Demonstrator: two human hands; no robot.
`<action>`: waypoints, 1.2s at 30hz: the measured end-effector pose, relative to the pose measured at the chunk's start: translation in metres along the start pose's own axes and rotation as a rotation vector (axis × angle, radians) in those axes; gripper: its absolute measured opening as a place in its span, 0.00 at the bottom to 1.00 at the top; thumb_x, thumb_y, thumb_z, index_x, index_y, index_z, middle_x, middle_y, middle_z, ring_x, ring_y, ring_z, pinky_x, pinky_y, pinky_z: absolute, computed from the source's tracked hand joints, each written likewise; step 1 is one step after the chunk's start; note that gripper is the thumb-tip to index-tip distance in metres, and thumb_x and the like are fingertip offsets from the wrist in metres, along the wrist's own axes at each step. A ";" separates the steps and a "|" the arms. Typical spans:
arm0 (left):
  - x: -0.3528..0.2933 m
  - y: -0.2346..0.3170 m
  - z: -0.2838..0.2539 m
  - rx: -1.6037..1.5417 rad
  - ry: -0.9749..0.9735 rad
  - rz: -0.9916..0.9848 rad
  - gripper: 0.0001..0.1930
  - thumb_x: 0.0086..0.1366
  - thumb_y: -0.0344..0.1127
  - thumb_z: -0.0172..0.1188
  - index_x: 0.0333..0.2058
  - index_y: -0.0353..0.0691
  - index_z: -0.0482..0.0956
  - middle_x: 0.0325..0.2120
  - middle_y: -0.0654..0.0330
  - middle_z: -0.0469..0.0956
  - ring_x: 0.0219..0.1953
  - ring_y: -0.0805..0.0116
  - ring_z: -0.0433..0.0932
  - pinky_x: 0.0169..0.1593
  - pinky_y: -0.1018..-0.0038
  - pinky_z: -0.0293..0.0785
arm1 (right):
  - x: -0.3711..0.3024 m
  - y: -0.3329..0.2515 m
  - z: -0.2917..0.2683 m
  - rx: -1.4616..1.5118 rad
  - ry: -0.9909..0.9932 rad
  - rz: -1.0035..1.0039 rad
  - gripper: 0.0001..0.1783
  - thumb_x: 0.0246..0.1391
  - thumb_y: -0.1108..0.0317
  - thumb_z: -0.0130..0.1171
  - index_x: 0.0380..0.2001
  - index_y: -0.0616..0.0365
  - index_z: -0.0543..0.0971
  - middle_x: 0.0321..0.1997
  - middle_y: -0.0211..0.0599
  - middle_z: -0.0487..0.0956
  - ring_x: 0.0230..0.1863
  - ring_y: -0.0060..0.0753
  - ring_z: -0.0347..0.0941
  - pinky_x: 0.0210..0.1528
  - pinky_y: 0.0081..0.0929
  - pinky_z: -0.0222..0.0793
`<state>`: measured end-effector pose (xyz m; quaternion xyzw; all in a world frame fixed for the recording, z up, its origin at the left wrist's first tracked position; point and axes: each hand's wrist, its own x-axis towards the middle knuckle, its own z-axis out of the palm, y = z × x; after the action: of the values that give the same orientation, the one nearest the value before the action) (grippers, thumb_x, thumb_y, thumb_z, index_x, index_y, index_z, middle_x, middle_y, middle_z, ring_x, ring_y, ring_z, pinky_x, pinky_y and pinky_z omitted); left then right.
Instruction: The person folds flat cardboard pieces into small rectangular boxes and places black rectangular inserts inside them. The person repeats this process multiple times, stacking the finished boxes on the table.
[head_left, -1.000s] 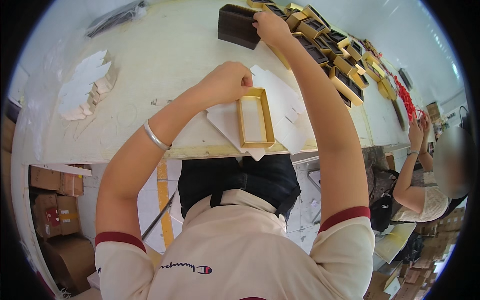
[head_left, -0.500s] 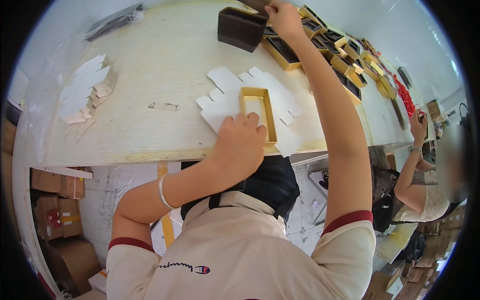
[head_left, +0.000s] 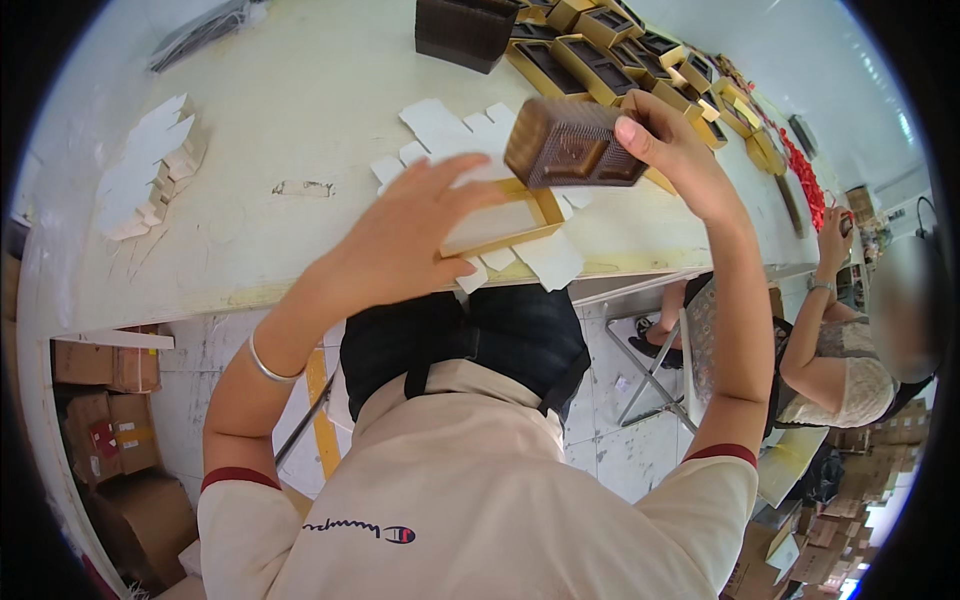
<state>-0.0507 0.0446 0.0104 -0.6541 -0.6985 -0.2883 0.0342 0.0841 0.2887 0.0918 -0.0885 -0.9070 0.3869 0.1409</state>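
Observation:
My right hand (head_left: 675,145) grips a dark brown moulded plastic tray insert (head_left: 585,155) by its right end, tilted above the table. Its recessed compartments show. Below and left of it lies a gold-edged open box (head_left: 530,238) with a pale inside, on top of flat white card blanks (head_left: 435,120). Around the box's left end, my left hand (head_left: 405,230) has its fingers spread and slightly blurred, thumb near the front side. Whether it presses on the box is hard to tell.
A stack of dark brown inserts (head_left: 465,35) stands at the back. Right of it are several gold boxes (head_left: 600,70) with dark inserts. Folded white card pieces (head_left: 150,180) lie at the left. Another person's hand (head_left: 835,235) works near red ribbon (head_left: 805,190) at far right.
My right hand has come back from the insert stack toward me with a brown insert. The gold box has turned from lengthwise to nearly crosswise, and my left hand's fingers have spread.

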 end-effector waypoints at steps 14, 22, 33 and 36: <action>-0.005 -0.003 -0.004 -0.258 -0.079 -0.313 0.39 0.46 0.32 0.70 0.58 0.45 0.64 0.46 0.54 0.72 0.50 0.55 0.69 0.54 0.66 0.66 | 0.030 -0.012 0.059 -0.411 -0.443 0.368 0.38 0.50 0.31 0.52 0.32 0.63 0.76 0.24 0.44 0.75 0.28 0.29 0.73 0.31 0.28 0.67; -0.008 -0.037 -0.019 -0.281 -0.166 -0.331 0.38 0.47 0.23 0.67 0.59 0.44 0.65 0.52 0.57 0.68 0.53 0.58 0.69 0.54 0.69 0.69 | -0.003 -0.005 0.042 0.014 -0.421 -0.175 0.28 0.50 0.60 0.65 0.54 0.51 0.72 0.40 0.39 0.76 0.36 0.31 0.72 0.37 0.27 0.69; -0.005 -0.025 0.001 0.034 -0.027 -0.108 0.43 0.48 0.63 0.65 0.58 0.43 0.68 0.61 0.47 0.59 0.60 0.45 0.62 0.60 0.59 0.62 | -0.016 0.002 0.084 -0.212 -0.223 -0.626 0.16 0.48 0.72 0.62 0.42 0.63 0.77 0.23 0.42 0.72 0.24 0.44 0.69 0.27 0.35 0.65; -0.003 -0.016 0.002 0.044 -0.011 -0.139 0.40 0.48 0.61 0.64 0.56 0.42 0.71 0.60 0.49 0.62 0.60 0.46 0.62 0.60 0.59 0.63 | -0.012 0.008 0.083 -0.104 -0.265 -0.562 0.16 0.48 0.73 0.61 0.42 0.63 0.77 0.25 0.42 0.74 0.25 0.44 0.70 0.27 0.35 0.66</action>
<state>-0.0646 0.0432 0.0021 -0.6048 -0.7486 -0.2707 0.0247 0.0687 0.2348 0.0287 0.2096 -0.9251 0.2940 0.1179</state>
